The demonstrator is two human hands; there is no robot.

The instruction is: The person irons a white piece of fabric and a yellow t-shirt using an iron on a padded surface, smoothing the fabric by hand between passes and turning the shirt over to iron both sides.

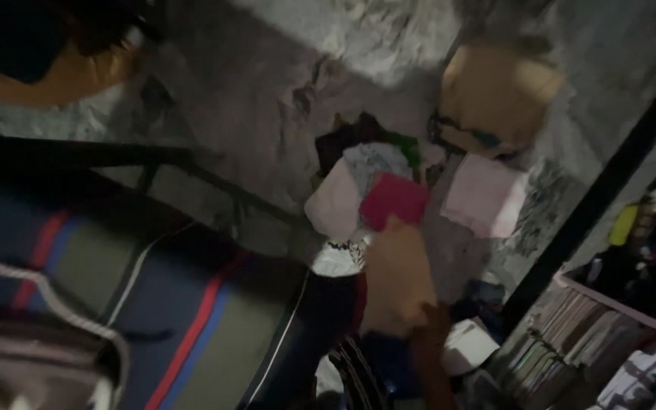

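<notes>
The picture is dark and blurred. My right hand (427, 323) comes up from the bottom edge on a bare forearm and grips the lower corner of a tan cloth (395, 277), which hangs above the floor. Just beyond the cloth lies a pile of clothes (366, 178) on the grey floor, with a magenta piece (395, 199), a pale pink piece (335, 203) and a light grey one (373, 159). My left hand is not in view.
A bed with a blue, grey and red striped mattress (153, 304) fills the left. A cardboard box (495, 95) and a folded pink cloth (487, 196) lie on the floor at the back. A shelf of books (571, 334) behind a black post (594, 197) stands at right.
</notes>
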